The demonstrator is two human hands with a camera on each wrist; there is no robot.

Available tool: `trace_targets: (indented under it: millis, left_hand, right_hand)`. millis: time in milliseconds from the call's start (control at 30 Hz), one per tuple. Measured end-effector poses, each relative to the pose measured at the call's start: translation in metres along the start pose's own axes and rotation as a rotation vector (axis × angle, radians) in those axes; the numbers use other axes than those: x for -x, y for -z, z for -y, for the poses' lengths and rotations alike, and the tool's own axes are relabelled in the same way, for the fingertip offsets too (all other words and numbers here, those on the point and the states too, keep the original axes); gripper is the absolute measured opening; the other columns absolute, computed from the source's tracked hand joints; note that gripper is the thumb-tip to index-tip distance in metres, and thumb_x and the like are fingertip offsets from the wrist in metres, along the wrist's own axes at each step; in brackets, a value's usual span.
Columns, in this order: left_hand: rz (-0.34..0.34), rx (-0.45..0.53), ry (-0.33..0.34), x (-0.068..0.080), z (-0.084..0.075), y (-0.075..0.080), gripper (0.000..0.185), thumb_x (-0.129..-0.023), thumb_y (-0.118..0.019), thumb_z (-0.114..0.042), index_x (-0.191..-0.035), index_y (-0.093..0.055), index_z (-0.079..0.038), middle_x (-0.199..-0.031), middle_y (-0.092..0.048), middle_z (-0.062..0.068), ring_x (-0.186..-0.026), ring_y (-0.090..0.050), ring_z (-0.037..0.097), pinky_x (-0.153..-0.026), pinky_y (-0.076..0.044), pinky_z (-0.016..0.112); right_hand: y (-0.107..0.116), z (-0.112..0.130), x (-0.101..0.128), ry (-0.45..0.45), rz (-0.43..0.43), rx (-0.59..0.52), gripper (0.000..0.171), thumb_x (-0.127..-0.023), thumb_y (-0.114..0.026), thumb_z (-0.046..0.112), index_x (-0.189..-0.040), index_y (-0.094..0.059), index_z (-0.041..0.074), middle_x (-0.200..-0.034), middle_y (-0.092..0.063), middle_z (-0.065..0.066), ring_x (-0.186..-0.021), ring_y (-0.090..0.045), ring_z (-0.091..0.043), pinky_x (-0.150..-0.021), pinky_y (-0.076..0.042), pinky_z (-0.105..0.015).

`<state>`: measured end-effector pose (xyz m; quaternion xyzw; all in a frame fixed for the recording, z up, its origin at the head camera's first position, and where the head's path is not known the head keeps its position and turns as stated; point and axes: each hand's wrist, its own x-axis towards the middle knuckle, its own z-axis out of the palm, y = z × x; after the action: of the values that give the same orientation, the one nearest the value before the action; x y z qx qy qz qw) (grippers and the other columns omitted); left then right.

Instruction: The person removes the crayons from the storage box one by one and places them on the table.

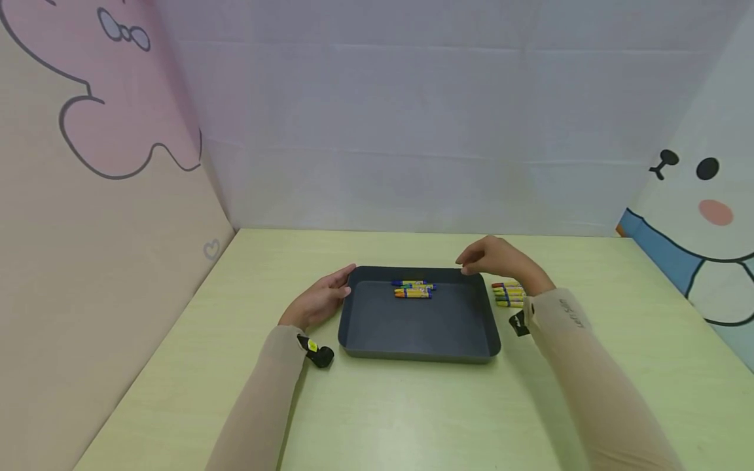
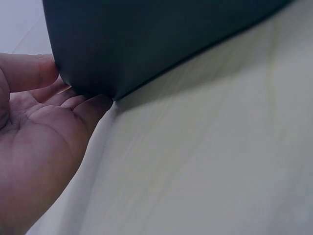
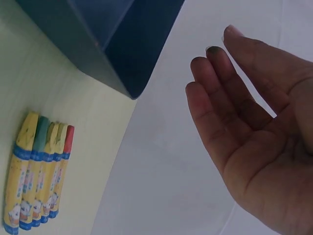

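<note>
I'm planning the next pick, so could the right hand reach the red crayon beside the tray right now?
Probably yes: the right hand looks empty and close by, and the red crayon lies outside the tray, with nothing on top and one side free.

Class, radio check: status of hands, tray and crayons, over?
Left hand gripping tray. Right hand empty, near tray. Crayons inside tray, others outside. No obstruction visible.
</note>
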<state>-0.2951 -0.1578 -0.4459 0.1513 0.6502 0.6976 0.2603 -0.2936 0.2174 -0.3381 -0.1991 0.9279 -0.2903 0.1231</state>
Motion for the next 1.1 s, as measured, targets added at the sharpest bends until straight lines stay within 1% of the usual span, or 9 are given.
trace_targets:
  millis: [433, 600, 700, 967, 1100]
  left_hand:
    - [-0.005, -0.002, 0.006, 0.0, -0.001, 0.0, 0.065, -0.1, -0.034, 0.006, -0.156, -0.006, -0.01, -0.162, 0.013, 0.003, -0.148, 0.015, 0.022, -0.121, -0.001, 0.042]
    - [-0.003, -0.007, 0.005, -0.001, 0.0, 0.0, 0.065, -0.1, -0.034, 0.006, -0.156, -0.006, -0.01, -0.162, 0.013, 0.004, -0.148, 0.015, 0.022, -0.121, 0.0, 0.042]
    - [-0.002, -0.013, -0.001, -0.001, 0.0, 0.001, 0.065, -0.1, -0.034, 0.006, -0.156, -0.005, -0.009, -0.162, 0.013, 0.005, -0.148, 0.015, 0.023, -0.121, 0.0, 0.042]
    - [-0.001, -0.015, -0.003, -0.002, 0.002, 0.002, 0.065, -0.1, -0.035, 0.006, -0.156, -0.005, -0.009, -0.162, 0.013, 0.005, -0.148, 0.015, 0.022, -0.121, 0.0, 0.042]
    - [0.0, -0.011, -0.005, -0.002, 0.002, 0.002, 0.065, -0.1, -0.035, 0.005, -0.156, -0.005, -0.009, -0.162, 0.013, 0.004, -0.148, 0.015, 0.022, -0.121, 0.0, 0.043]
  right_hand:
    - [-0.021, 0.013, -0.024, 0.039, 0.071, -0.024, 0.028, -0.089, -0.067, 0.013, -0.114, -0.069, 0.0, -0.11, -0.071, -0.014, -0.1, -0.066, -0.026, -0.091, -0.052, -0.044]
    - [-0.031, 0.018, -0.031, 0.058, 0.097, -0.051, 0.025, -0.088, -0.068, 0.01, -0.111, -0.071, 0.0, -0.106, -0.072, -0.013, -0.096, -0.067, -0.023, -0.089, -0.052, -0.043]
    - [-0.035, 0.02, -0.033, 0.078, 0.112, -0.056, 0.024, -0.087, -0.068, 0.009, -0.109, -0.071, -0.001, -0.105, -0.072, -0.014, -0.094, -0.067, -0.023, -0.087, -0.053, -0.042]
    - [-0.046, 0.023, -0.04, 0.084, 0.148, -0.041, 0.023, -0.088, -0.067, 0.005, -0.109, -0.07, -0.002, -0.104, -0.071, -0.015, -0.093, -0.067, -0.023, -0.083, -0.055, -0.039]
    - [-0.051, 0.024, -0.042, 0.06, 0.159, -0.03, 0.022, -0.088, -0.066, 0.005, -0.109, -0.071, -0.001, -0.103, -0.072, -0.013, -0.092, -0.067, -0.022, -0.083, -0.055, -0.039]
